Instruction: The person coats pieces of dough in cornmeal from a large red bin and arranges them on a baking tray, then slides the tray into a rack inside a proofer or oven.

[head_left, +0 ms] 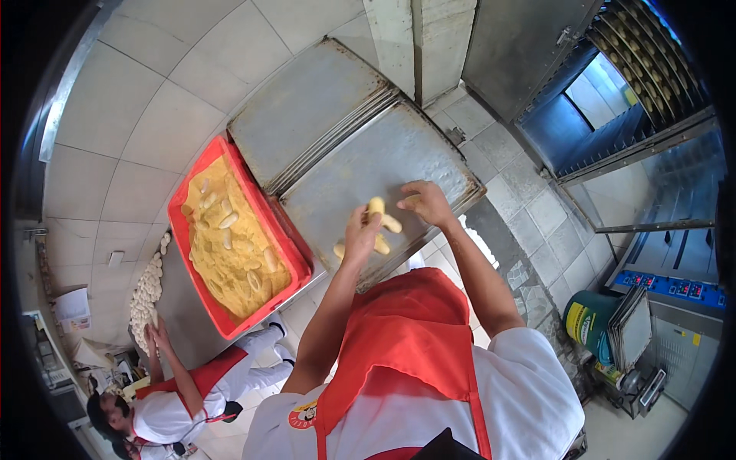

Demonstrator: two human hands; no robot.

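Over the worn metal baking tray (353,165), my left hand (359,234) is closed around a crumb-coated dough roll (376,205). Other coated dough rolls (392,223) show right beside its fingers, and one (339,251) lies by its outer side; which of these it touches I cannot tell. My right hand (429,204) hovers just to the right, fingers curved and apart, with nothing clearly in it. A red plastic bin (299,264) of yellow crumbs (218,264) stands to the left, with several pale dough pieces (228,221) lying on top.
A second stack of trays (307,100) adjoins at the back left, against the tiled wall. At the lower left, a co-worker (184,391) handles a heap of pale dough (147,295). An oven cabinet (606,92) with loaded racks stands at the far right, beyond a green bucket (590,322).
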